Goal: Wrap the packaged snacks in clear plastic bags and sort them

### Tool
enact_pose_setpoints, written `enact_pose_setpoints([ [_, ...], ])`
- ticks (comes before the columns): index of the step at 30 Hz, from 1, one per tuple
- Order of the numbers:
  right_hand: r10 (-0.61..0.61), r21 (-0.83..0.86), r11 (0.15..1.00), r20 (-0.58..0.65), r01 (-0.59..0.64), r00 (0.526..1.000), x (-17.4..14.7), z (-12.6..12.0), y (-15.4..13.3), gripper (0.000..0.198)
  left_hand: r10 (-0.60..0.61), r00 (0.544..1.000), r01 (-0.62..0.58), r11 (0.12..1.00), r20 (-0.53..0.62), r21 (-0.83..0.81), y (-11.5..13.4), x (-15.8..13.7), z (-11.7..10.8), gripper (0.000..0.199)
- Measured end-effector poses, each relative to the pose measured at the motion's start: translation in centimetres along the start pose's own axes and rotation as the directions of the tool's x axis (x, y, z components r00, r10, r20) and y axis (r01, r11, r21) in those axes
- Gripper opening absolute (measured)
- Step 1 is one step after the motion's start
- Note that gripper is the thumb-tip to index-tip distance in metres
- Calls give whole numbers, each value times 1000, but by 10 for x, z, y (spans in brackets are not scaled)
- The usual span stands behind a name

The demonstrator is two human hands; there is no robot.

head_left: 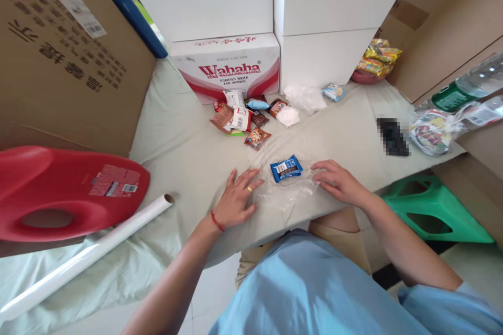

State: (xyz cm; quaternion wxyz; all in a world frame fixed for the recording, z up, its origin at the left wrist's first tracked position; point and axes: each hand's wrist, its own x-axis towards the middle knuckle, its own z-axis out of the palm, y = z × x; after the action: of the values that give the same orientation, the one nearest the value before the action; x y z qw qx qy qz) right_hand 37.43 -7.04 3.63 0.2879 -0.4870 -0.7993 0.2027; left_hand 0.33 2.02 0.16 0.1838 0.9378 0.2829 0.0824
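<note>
A small blue snack packet [286,168] lies on a crumpled sheet of clear plastic film [283,198] spread on the cloth-covered table. My left hand [238,198] rests to the left of it, fingers spread, its fingertips at the film's left edge. On the other side my right hand [337,182] has its fingers loosely curved and apart at the film's right edge; whether they pinch any of it is unclear. Neither hand touches the blue packet. Beyond it sits a pile of small wrapped snacks [241,118], with a brown packet [258,138] nearest me.
A Wahaha carton [231,69] stands behind the snacks, beside crumpled white plastic [304,98]. To the left are a red jug [74,178] and a white roll [98,248]. On the right lie a pixelated dark object [393,137] and a bottle [456,95]; a green stool [448,214] stands below.
</note>
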Motion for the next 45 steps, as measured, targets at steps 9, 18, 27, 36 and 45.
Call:
enact_pose_setpoints([
  [9,298,311,890,159,-334,941,61,-17,20,31,-57,984,47,997,-170,-66,-4,9,5,30],
  [18,468,458,676,338,-577,817,74,-6,28,38,-21,988,3,993,-156,-117,2,17,6,25],
  [27,504,469,603,402,-645,764,83,-5,41,45,-373,878,257,896,-300,-362,-5,45,20,47],
  [36,284,358,773,544,-524,790,85,-35,42,54,-132,984,90,950,-121,-299,2,24,9,68],
  [45,248,-6,968,189,-251,950,140,-16,35,36,-149,983,122,965,-104,-231,5,20,9,35],
])
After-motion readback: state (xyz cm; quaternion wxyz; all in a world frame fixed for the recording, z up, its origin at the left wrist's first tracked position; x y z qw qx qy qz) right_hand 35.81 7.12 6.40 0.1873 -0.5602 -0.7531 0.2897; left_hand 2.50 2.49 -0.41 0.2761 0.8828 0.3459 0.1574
